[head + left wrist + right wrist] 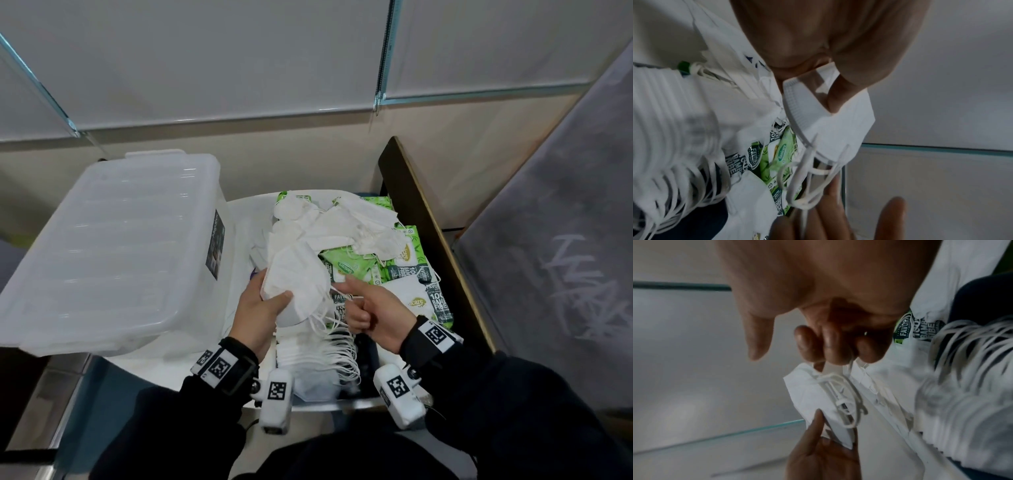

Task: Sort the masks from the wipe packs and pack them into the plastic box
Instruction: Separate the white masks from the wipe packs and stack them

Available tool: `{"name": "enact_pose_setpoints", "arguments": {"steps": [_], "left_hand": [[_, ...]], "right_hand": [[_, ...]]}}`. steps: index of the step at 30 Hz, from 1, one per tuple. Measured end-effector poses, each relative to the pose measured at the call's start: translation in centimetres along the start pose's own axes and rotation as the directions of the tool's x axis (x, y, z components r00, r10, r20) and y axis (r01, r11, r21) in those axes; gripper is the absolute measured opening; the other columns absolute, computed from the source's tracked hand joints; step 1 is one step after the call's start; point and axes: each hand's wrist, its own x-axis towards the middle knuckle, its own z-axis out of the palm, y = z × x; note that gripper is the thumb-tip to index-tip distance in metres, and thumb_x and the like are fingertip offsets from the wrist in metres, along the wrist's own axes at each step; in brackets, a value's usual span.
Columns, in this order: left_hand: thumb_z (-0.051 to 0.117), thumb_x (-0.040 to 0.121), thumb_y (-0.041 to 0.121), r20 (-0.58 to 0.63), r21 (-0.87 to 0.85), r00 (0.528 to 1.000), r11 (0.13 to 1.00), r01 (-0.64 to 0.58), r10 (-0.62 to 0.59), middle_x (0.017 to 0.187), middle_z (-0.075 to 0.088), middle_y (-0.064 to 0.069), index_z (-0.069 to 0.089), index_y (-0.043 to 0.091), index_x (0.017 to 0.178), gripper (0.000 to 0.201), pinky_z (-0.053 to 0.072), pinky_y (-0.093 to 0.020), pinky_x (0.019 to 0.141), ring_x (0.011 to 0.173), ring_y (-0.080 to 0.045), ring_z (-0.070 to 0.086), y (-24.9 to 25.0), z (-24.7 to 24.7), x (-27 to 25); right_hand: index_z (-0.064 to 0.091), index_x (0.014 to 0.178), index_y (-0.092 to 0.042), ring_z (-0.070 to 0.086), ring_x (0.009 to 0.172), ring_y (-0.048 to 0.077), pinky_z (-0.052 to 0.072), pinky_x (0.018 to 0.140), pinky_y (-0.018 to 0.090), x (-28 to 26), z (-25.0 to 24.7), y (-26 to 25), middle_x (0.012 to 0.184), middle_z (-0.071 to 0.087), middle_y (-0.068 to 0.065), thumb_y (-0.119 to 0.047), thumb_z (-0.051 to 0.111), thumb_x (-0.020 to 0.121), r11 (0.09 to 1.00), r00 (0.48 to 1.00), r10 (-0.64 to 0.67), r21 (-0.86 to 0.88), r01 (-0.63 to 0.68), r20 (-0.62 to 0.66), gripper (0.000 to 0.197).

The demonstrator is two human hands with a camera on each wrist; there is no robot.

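Note:
My left hand (272, 287) grips a folded white mask (298, 277) by its edge, thumb on top, above the pile; the mask (838, 128) shows close in the left wrist view. My right hand (356, 305) is beside it, fingers curled round the mask's ear loops (840, 395), index finger stretched toward the mask. More loose masks (346, 222) lie mixed with green wipe packs (346, 269) on the white table. A neat stack of masks (308, 349) with dangling loops lies below my hands. The translucent plastic box (113, 246) stands at the left with its lid on.
The round white table (239, 212) carries everything. A dark wooden board (431, 233) stands along its right side, with a grey panel (565, 240) beyond. More wipe packs (433, 301) lie against the board. A pale wall runs behind.

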Motion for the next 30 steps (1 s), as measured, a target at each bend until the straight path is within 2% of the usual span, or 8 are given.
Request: {"name": "enact_pose_setpoints", "arguments": {"steps": [6, 8, 11, 14, 18, 22, 25, 30], "left_hand": [[0.052, 0.094, -0.014, 0.045, -0.037, 0.997, 0.998, 0.057, -0.056, 0.121, 0.073, -0.015, 0.06, 0.006, 0.131, 0.043, 0.055, -0.048, 0.097, 0.112, -0.033, 0.07, -0.7, -0.6, -1.6], [0.053, 0.092, -0.016, 0.018, 0.011, 0.998, 0.998, 0.055, -0.055, 0.116, 0.075, -0.014, 0.062, 0.007, 0.125, 0.041, 0.056, -0.044, 0.092, 0.107, -0.031, 0.072, -0.9, -1.2, -1.8], [0.06, 0.089, -0.013, -0.04, 0.14, 0.999, 0.989, 0.04, -0.035, 0.11, 0.074, -0.01, 0.062, 0.015, 0.114, 0.037, 0.056, -0.041, 0.088, 0.105, -0.032, 0.07, -1.8, -3.1, -1.7], [0.064, 0.087, -0.01, -0.021, 0.186, 0.999, 0.981, 0.049, -0.046, 0.116, 0.072, -0.01, 0.057, 0.019, 0.117, 0.043, 0.057, -0.044, 0.09, 0.112, -0.033, 0.068, -2.8, -4.5, -2.0], [0.053, 0.088, -0.018, 0.015, 0.045, 0.996, 0.996, 0.082, -0.083, 0.125, 0.069, -0.008, 0.05, 0.016, 0.134, 0.057, 0.057, -0.041, 0.089, 0.114, -0.026, 0.067, -3.0, -4.4, -2.8], [0.061, 0.085, -0.012, 0.121, 0.236, 0.992, 0.972, -0.009, -0.02, 0.127, 0.066, -0.006, 0.048, 0.025, 0.133, 0.061, 0.055, -0.038, 0.092, 0.116, -0.023, 0.065, -3.2, -5.0, -3.0], [0.071, 0.087, 0.003, 0.237, 0.447, 0.964, 0.868, -0.218, 0.121, 0.114, 0.065, 0.001, 0.047, 0.041, 0.133, 0.065, 0.055, -0.026, 0.083, 0.093, -0.018, 0.069, -2.2, -6.0, -2.7], [0.073, 0.087, 0.026, 0.517, 0.757, 0.85, 0.408, -0.51, 0.102, 0.094, 0.069, 0.01, 0.067, 0.037, 0.118, 0.034, 0.05, -0.032, 0.078, 0.08, -0.011, 0.06, -1.8, -6.9, -1.5]], "right_hand": [[0.064, 0.089, 0.015, 0.042, 0.053, 0.009, 0.035, 0.048, 0.02, 0.7, 1.7, 3.5, 0.072, 0.05, 0.011, -0.018, 0.085, 0.081, 0.924, 0.985, -0.15, -0.368, 0.108, -0.09, 0.04], [0.065, 0.077, 0.004, 0.046, 0.054, 0.013, 0.039, 0.049, 0.024, 0.8, 2.1, 4.1, 0.066, 0.052, 0.009, -0.012, 0.081, 0.084, 0.913, 0.97, -0.179, -0.395, 0.101, -0.166, 0.024], [0.059, 0.068, -0.006, 0.057, 0.067, 0.024, 0.047, 0.061, 0.031, 0.9, 2.3, 4.1, 0.066, 0.058, 0.01, -0.004, 0.066, 0.09, 0.98, 0.943, -0.135, -0.181, 0.082, -0.305, 0.023], [0.045, 0.066, -0.014, 0.054, 0.058, 0.026, 0.046, 0.055, 0.031, 0.4, 3.1, 3.6, 0.059, 0.047, 0.008, -0.012, 0.052, 0.091, 0.971, 0.986, 0.05, 0.237, -0.011, -0.162, 0.026], [0.05, 0.068, -0.021, 0.028, 0.046, 0.013, 0.022, 0.046, 0.024, 1.0, 4.1, 4.5, 0.055, 0.033, -0.004, -0.016, 0.072, 0.09, 0.973, 0.993, -0.031, -0.232, 0.004, -0.113, 0.032], [0.048, 0.066, -0.018, 0.038, 0.047, 0.006, 0.03, 0.046, 0.017, 1.5, 3.5, 5.2, 0.057, 0.041, -0.007, -0.001, 0.078, 0.082, 0.88, 0.986, -0.157, -0.461, 0.113, -0.059, 0.038], [0.056, 0.064, -0.024, 0.048, 0.056, 0.002, 0.038, 0.061, 0.022, 1.9, 2.3, 5.4, 0.058, 0.051, -0.017, -0.012, 0.085, 0.077, 0.691, 0.969, -0.246, -0.707, 0.151, -0.033, 0.033], [0.062, 0.059, -0.023, 0.053, 0.061, 0.004, 0.039, 0.063, 0.025, 1.6, 1.0, 6.1, 0.061, 0.059, -0.013, -0.023, 0.087, 0.072, 0.446, 0.988, -0.151, -0.894, 0.048, -0.022, 0.029]]}}
